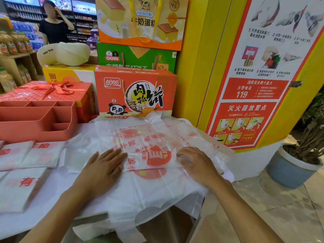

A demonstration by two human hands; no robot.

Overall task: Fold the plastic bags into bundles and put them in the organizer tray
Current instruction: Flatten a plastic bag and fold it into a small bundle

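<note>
Fingers of the left hand are lying straight and slightly spread, pressing flat on the translucent white plastic bag with red print, which is spreading across the near right part of the white table. At three o'clock from it, the right hand is resting on the same bag with its fingers bent at the knuckles. Their tips are blurring into the glossy plastic at the edge of a folded-over strip, so whether they are pinching that fold or only pressing it cannot be told. The bag's near end and handle loops are hanging over the table edge at six o'clock, and more plastic layers beneath are showing only as faint red print. At ten o'clock from the bag, a salmon-red plastic organizer tray is standing on the table, cut off by the left border, its walls hiding most of its compartment floors. At nine o'clock, folded white bag bundles are lying flat on the table in front of the tray, the leftmost ones running out of view. At twelve o'clock, an orange cardboard carton is standing just behind the bag, its lower edge covered by the plastic.
</note>
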